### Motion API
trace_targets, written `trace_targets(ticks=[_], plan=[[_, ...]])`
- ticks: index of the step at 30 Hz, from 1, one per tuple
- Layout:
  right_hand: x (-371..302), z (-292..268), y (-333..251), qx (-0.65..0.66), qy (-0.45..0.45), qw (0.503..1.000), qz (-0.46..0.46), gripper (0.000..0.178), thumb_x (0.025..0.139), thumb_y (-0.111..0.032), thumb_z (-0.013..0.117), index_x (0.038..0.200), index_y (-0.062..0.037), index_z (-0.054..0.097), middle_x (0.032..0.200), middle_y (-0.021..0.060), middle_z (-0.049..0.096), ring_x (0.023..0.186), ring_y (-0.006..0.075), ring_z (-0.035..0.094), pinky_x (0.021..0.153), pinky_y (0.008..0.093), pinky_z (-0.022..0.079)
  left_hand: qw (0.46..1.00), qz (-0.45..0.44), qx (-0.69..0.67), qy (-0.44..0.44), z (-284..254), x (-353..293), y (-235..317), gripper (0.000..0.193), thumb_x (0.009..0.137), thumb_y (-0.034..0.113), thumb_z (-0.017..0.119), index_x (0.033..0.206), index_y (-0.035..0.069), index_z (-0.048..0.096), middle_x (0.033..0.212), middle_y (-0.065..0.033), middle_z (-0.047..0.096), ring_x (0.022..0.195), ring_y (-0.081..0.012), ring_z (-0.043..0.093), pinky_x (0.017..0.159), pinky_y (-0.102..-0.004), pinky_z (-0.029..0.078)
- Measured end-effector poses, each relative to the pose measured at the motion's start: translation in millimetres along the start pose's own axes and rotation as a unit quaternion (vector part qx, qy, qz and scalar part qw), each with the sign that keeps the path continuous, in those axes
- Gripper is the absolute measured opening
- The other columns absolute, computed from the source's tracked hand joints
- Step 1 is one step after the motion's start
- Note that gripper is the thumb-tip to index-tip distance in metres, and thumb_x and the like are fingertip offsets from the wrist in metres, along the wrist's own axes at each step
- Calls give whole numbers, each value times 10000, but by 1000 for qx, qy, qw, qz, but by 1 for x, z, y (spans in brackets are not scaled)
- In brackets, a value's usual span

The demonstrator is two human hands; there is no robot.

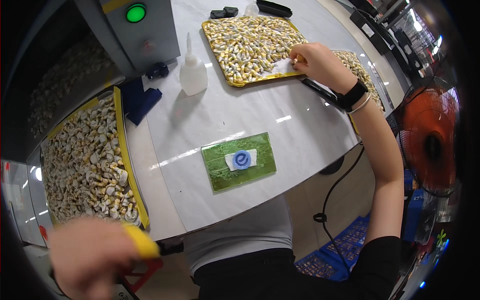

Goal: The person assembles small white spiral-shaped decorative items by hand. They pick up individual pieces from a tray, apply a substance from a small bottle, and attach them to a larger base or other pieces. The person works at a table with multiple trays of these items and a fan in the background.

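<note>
My right hand [320, 62], with a dark wristband and a bangle on its wrist, reaches to the near right corner of a yellow-rimmed tray [237, 83] of small white-and-yellow pieces [250, 45]. Its fingers are pinched together; what they hold is too small to make out. At the lower left, my left hand [92, 255] is smeared by motion beside a second tray [131, 165] of larger white-and-tan pieces [90, 160]. A yellow covering [141, 241] shows on one of its fingers. Between the hands lies a green plate [220, 177] bearing a white patch and a round blue piece [242, 159].
A translucent squeeze bottle [193, 77] stands near a grey machine with a lit green button [136, 13]. Dark blue cloth [144, 106] lies by the left tray. A black handheld tool [320, 92] rests under my right wrist. An orange fan [431, 142] stands at right.
</note>
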State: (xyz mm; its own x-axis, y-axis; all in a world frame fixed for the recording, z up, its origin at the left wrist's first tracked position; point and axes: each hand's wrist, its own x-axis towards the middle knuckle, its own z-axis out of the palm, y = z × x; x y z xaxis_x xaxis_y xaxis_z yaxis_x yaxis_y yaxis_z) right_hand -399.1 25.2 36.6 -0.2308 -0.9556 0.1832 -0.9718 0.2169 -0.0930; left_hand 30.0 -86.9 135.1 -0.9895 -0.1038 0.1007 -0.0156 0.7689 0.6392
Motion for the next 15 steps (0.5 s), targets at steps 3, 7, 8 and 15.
trace_targets(ticks=[3, 7, 8, 15], plan=[[8, 12, -7, -89, -32, 995, -23, 117, 739, -8, 544, 844, 19, 588, 792, 174, 616, 773, 356, 584, 710, 420, 458, 974, -23, -224, -30, 27, -12, 19, 226, 717, 61, 673, 906, -59, 640, 884, -198, 636, 706, -269, 621, 629, -315, 485], [9, 5, -5, -53, -7, 997, -61, 155, 733, -21, 552, 866, 14, 624, 752, 167, 622, 717, 314, 598, 685, 370, 480, 932, 28, -362, 13, 71, -16, -4, 218, 648, 4, 697, 856, -49, 658, 837, -168, 658, 670, -291, 633, 628, -312, 492], [2, -3, -10, -3, 6, 999, -48, 148, 739, -22, 557, 865, 12, 625, 734, 150, 615, 692, 279, 592, 666, 347, 478, 913, 44, -406, 10, 82, -11, -13, 252, 626, -12, 711, 868, -55, 656, 815, -154, 667, 703, -279, 647, 635, -301, 495], [-53, -31, -124, 257, -27, 959, -118, 141, 677, 69, 617, 789, -13, 638, 719, 54, 624, 614, 145, 583, 551, 240, 459, 659, -58, -750, 15, 147, -18, -31, 409, 833, 263, 660, 1049, -78, 590, 958, -155, 654, 808, -175, 629, 734, -276, 494]])
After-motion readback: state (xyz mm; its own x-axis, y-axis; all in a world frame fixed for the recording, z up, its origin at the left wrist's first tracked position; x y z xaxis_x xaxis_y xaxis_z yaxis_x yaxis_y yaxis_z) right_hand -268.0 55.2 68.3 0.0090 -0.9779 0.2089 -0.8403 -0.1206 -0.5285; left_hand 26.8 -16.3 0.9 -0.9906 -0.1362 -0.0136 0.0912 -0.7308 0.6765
